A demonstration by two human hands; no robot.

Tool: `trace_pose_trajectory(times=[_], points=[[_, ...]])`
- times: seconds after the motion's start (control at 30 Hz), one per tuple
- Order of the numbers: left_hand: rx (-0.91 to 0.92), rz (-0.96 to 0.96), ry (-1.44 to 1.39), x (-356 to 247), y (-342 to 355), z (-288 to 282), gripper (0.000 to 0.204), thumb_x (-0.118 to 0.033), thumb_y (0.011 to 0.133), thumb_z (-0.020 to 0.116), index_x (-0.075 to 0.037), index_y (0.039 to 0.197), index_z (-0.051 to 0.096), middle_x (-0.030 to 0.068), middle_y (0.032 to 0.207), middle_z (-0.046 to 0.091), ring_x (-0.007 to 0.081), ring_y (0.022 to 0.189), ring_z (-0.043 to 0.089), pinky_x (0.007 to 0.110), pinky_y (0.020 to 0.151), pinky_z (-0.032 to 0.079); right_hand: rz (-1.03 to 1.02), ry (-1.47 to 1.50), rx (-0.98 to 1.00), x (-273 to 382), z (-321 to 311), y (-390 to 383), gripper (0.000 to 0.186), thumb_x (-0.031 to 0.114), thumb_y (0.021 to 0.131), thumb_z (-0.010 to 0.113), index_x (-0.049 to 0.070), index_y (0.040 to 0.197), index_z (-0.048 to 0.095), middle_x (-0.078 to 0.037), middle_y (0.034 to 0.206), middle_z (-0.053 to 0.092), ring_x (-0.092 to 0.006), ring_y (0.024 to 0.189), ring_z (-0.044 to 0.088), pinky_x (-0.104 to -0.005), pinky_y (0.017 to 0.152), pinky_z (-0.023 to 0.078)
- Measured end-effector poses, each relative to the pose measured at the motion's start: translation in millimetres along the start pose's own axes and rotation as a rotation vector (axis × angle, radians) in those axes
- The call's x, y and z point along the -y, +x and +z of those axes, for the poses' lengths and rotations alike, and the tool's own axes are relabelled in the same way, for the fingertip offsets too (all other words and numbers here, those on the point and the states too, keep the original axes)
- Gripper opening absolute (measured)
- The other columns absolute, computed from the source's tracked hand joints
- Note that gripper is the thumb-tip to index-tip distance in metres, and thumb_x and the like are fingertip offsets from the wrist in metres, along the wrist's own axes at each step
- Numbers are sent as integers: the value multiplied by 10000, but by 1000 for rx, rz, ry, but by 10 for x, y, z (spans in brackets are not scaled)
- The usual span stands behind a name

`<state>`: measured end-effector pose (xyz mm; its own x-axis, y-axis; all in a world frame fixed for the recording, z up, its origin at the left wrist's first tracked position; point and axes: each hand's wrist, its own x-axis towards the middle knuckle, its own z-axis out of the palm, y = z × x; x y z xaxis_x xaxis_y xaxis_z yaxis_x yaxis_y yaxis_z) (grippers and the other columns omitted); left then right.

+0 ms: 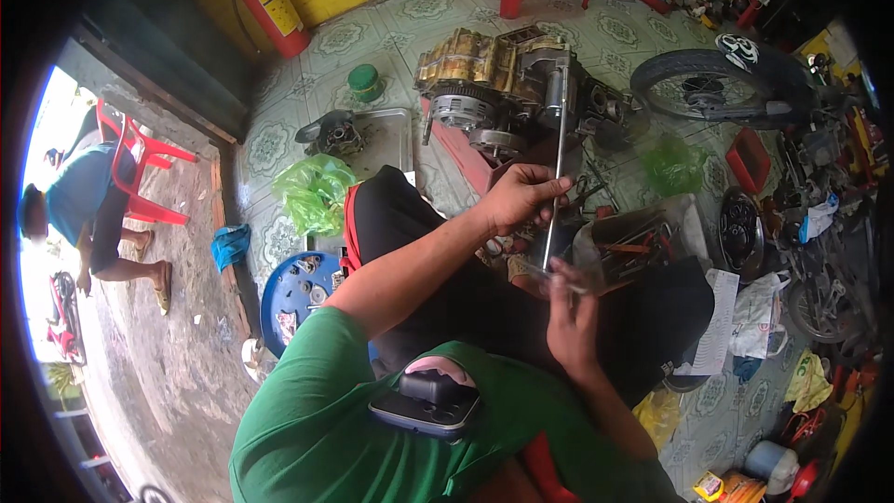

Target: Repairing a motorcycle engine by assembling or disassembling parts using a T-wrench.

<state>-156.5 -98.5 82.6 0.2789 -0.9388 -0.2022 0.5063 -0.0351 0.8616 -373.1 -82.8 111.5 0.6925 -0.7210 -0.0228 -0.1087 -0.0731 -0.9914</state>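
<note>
My left hand is closed around a long steel bar, which runs from a socket-like fitting on the engine down toward my lap. My right hand, blurred, grips at the bar's lower end, where a short crosspiece shows indistinctly. The grimy engine case, with round gear parts on its near side, rests on a red support. A metal box of tools lies beside my right hand, below the engine.
A metal tray with a casting, a green bag and a blue basin of parts are on my left. A red fire extinguisher stands behind. Motorcycle parts crowd the right. Another person bends beside a red chair outside.
</note>
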Motion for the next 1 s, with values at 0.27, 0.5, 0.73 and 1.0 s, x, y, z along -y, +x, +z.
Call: trace_pose_trajectory(times=[0.27,0.5,0.73,1.0], points=[[-95,-27,101,-90,-73,96,307,-330,1006,540,-40,1050,631,15,799,645,84,516,513,223,454,397,292,572,205,-121,-164,211,437,50,977,392,-2,1410,410,-140,1177,625,-223,931,655,-339,833,532],[-223,-83,262,33,-435,97,331,-345,1017,513,-51,1096,643,-15,790,574,66,661,456,224,573,364,-21,121,415,-14,31,69,697,-55,925,497,75,1543,203,-137,1263,573,-164,1074,599,-301,916,484],[-165,36,295,-24,-661,-46,368,-361,1026,496,-26,1064,645,11,857,626,78,767,542,243,668,458,464,118,473,-264,193,503,317,232,1008,505,94,1294,508,-62,1112,632,-165,961,645,-315,776,549],[-415,70,366,-80,-208,-303,373,-327,1009,532,15,964,673,31,741,647,99,609,521,277,552,416,-97,-441,503,-466,423,673,327,274,975,489,-19,1120,497,-302,1027,633,-485,969,598,-544,840,463]])
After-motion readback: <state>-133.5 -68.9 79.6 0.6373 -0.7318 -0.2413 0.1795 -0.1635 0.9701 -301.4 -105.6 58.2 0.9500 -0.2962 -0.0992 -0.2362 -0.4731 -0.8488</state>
